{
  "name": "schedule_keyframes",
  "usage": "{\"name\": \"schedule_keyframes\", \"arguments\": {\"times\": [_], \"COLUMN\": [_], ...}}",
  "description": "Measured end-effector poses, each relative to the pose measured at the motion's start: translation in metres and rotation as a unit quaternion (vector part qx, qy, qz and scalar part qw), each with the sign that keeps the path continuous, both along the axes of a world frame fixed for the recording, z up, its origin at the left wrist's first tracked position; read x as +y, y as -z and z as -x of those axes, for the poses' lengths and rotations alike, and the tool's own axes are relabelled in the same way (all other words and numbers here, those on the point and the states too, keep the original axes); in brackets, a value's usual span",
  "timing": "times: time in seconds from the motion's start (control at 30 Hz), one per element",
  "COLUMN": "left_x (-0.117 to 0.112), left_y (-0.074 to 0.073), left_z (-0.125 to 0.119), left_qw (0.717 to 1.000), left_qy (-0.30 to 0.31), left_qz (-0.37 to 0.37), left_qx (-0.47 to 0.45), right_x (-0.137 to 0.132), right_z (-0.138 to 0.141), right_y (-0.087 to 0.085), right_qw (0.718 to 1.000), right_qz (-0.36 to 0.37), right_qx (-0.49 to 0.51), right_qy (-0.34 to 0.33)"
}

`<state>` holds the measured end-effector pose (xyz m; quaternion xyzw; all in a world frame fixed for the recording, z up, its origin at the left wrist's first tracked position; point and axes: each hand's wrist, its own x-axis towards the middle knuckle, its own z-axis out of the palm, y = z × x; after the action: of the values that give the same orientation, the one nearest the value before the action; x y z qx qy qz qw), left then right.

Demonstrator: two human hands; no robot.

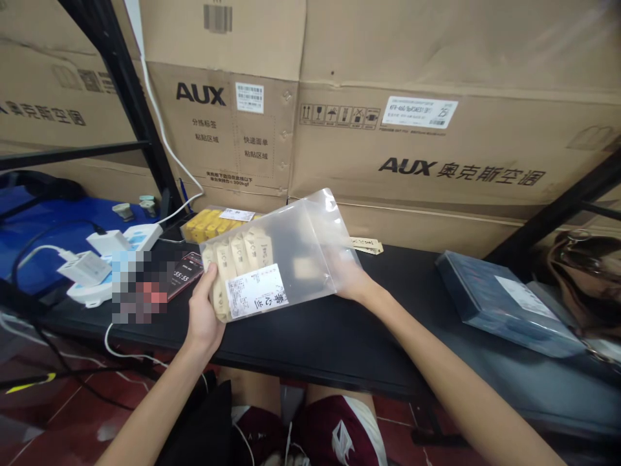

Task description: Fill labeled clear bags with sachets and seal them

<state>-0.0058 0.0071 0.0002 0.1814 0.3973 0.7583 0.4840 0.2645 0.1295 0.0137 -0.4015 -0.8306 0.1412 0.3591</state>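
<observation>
I hold a frosted clear plastic bag (286,255) above the black table (339,330). Inside it stand several tan sachets beside a white label with black characters. My left hand (204,317) grips the bag's lower left corner, thumb on the front. My right hand (350,277) is behind the bag's right side, fingers closed on it and partly hidden by the plastic. A second bag with yellow sachets (213,223) lies on the table behind.
Large AUX cardboard boxes (436,149) stand behind the table. A phone (184,273) showing digits, white chargers and a power strip (104,255) lie at left. A dark blue wrapped parcel (504,301) lies at right, and a brown bag (587,272) sits at the far right.
</observation>
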Motion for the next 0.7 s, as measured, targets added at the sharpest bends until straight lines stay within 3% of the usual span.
{"name": "schedule_keyframes", "arguments": {"times": [0.1,0.2,0.3,0.4,0.47,0.6,0.7], "left_x": [0.001,0.002,0.004,0.005,0.005,0.005,0.005], "left_y": [0.002,0.004,0.006,0.006,0.006,0.007,0.008], "left_z": [0.001,0.001,0.001,0.001,0.001,0.001,0.001], "left_qw": [1.000,1.000,1.000,0.999,0.999,0.998,0.997], "left_qy": [0.002,0.000,-0.004,-0.006,-0.008,-0.015,-0.009], "left_qz": [-0.009,-0.022,-0.024,-0.032,-0.036,-0.039,-0.034], "left_qx": [0.004,0.000,-0.004,0.013,0.025,0.046,0.076], "right_x": [0.006,0.003,-0.010,-0.025,-0.032,-0.040,-0.044], "right_z": [-0.011,-0.019,-0.023,-0.024,-0.023,-0.020,-0.017], "right_y": [-0.018,-0.045,-0.067,-0.073,-0.070,-0.069,-0.072], "right_qw": [0.991,0.930,0.872,0.872,0.892,0.938,0.963], "right_qz": [-0.026,-0.011,0.059,0.126,0.161,0.161,0.187], "right_qx": [0.132,0.367,0.482,0.460,0.403,0.286,0.145], "right_qy": [0.020,0.006,-0.065,-0.112,-0.124,-0.111,-0.126]}}
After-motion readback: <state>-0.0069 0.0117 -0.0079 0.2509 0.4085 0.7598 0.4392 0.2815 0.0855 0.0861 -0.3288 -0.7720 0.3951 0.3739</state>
